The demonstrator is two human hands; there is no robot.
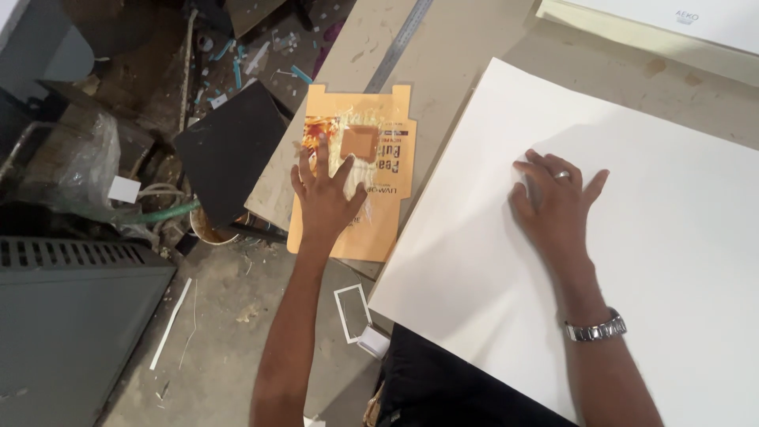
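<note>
orange flattened carton (379, 213) under flat left hand (326, 198); right hand (553, 202) spread on white sheet (648, 261), both grips released.

White sheet (632, 237) under the right hand (553, 202) — matt paper or thin board, smooth. Flattened orange carton (371, 158) under the left hand (324, 198): printed cardboard, smeared with dried whitish glue, a brown card square stuck in the middle. Workbench top (443, 71) — bare, rough, stained board. Steel ruler (399, 43) brushed metal. Wristwatch (594, 328) and ring (561, 175) shiny metal. Black panel (229, 150) matt. Floor (229, 316) rough dusty concrete.
</note>
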